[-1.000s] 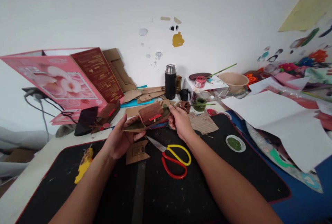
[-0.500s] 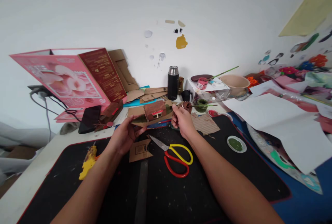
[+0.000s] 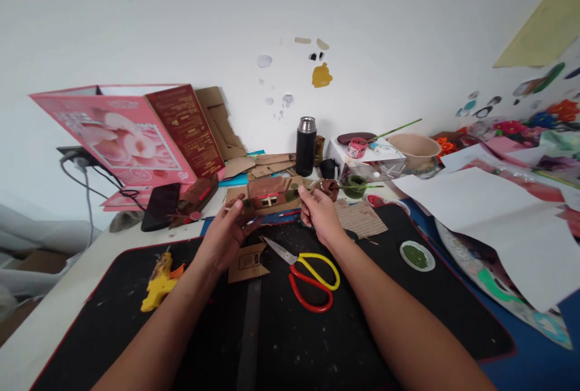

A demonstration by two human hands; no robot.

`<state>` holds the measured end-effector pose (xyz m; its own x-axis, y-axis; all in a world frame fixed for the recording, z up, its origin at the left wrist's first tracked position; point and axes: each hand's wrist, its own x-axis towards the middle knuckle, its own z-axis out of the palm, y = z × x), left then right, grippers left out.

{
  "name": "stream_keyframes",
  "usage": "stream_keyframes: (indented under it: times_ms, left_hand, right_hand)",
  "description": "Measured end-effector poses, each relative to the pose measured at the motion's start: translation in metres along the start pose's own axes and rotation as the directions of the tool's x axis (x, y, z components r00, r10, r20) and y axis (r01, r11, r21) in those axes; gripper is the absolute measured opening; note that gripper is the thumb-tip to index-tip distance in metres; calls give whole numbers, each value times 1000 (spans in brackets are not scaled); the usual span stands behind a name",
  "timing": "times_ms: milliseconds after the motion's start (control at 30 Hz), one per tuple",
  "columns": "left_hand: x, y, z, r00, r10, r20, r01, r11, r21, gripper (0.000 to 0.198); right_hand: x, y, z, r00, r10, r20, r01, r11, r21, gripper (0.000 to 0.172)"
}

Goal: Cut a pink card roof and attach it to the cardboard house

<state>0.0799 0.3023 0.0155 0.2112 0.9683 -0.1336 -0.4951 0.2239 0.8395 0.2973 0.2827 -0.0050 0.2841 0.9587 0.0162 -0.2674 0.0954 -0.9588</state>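
Observation:
A small cardboard model house [image 3: 266,193], with a brown roof, a red-trimmed window and green patches at its sides, is held between my two hands above the far edge of the mat. My left hand [image 3: 225,235] grips its left end, thumb on top. At the right end, my right hand [image 3: 319,214] pinches it between thumb and curled fingers. Closer to me lie scissors [image 3: 293,259] with one yellow and one red handle, blades pointing toward the far left. Beside them, a notched cardboard piece [image 3: 244,265] rests near my left wrist.
A yellow glue gun [image 3: 158,287] lies left on the black mat [image 3: 362,330]. Behind stand a black thermos [image 3: 306,148], a green paint jar [image 3: 355,186] and a pink box [image 3: 131,143]. At right are a green-paint lid [image 3: 417,256], corrugated cardboard [image 3: 363,219] and white paper [image 3: 498,216].
The model house has levelled out, its window side turned more toward me. My left hand has shifted slightly along its end. The whole view has moved a little.

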Motion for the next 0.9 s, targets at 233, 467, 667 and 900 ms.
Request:
stream_keyframes:
  times_ms: [233,467,667,900]
  left_hand:
    - [-2,-1,3,999,28,-23,-27,1000,15,46]
    - [-1,1,5,997,11,-73,-11,1000,-11,34]
    - [0,-2,5,994,7,-105,-8,1000,-11,30]
    - [1,-2,5,992,21,-123,-22,1000,-3,26]
  right_hand:
    - [-2,8,3,999,-21,47,25,996,-88,52]
    - [-3,10,4,998,-43,55,49,990,-130,49]
    - [-1,15,3,997,-56,59,65,986,-152,47]
    - [-1,17,2,996,-56,64,65,985,-160,47]
